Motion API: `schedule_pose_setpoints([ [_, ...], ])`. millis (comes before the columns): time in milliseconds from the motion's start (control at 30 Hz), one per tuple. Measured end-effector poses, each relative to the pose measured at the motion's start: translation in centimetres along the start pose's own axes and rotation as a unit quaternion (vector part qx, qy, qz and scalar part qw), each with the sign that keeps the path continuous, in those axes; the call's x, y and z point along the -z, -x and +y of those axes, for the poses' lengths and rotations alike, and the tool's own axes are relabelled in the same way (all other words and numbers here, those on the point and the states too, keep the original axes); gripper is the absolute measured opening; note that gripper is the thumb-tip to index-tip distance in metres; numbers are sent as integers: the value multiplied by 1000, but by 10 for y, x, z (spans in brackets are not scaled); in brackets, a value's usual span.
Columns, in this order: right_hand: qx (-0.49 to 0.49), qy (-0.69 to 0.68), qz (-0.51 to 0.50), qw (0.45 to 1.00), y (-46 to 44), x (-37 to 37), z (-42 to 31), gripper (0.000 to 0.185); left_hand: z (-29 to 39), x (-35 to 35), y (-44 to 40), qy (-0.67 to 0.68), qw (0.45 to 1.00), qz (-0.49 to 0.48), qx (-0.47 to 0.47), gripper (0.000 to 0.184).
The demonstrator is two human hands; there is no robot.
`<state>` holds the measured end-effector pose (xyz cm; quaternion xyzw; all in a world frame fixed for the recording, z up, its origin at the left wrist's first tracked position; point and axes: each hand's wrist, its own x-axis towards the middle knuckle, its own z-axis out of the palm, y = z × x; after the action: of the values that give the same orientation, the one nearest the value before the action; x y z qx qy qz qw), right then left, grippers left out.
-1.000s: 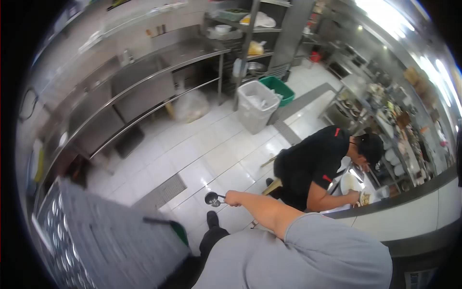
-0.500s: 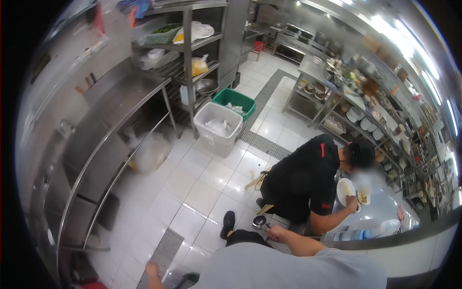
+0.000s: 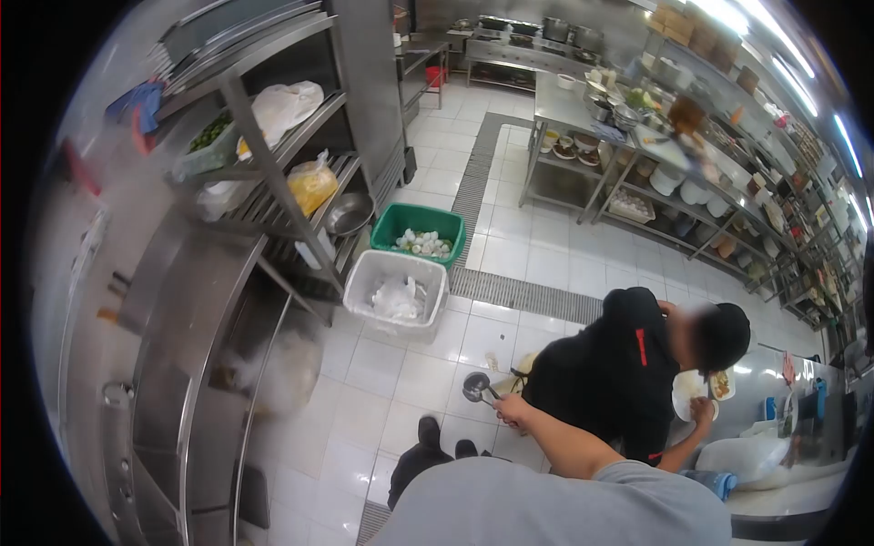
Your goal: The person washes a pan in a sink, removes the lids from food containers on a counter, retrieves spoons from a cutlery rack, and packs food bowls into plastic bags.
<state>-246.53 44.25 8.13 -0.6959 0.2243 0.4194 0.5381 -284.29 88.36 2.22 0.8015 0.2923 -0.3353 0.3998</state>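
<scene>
My right hand (image 3: 513, 409) is closed around the handle of a metal scoop (image 3: 476, 387). Its round, dark-looking bowl points left, held out over the tiled floor. Just to the right of my hand a co-worker in a black shirt (image 3: 592, 369) bends over a counter. That person's hand (image 3: 701, 411) is at a white plate (image 3: 685, 397) of pale food, beside a second dish (image 3: 722, 385) with brownish food. My left hand is out of sight.
Ahead stand a white bin (image 3: 397, 300) with plastic inside and a green bin (image 3: 421, 235). A steel sink counter (image 3: 196, 318) and shelving rack (image 3: 341, 96) line the left. Worktables (image 3: 583, 118) stand farther back. A floor drain grate (image 3: 528, 296) crosses the tiles.
My view has turned and moved forward, so the bins appear nearer. My right arm reaches farther out with the scoop. My left hand has dropped out of view.
</scene>
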Motion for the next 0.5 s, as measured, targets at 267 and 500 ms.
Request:
schedule_pose_setpoints([
  [267,68,-68,96,991,-5,27,-95,26,32,118,-161,-123,990,-52,41,28],
  [500,55,-238,119,962,14,61,-111,21,246,292,-447,-373,883,199,-206,26],
])
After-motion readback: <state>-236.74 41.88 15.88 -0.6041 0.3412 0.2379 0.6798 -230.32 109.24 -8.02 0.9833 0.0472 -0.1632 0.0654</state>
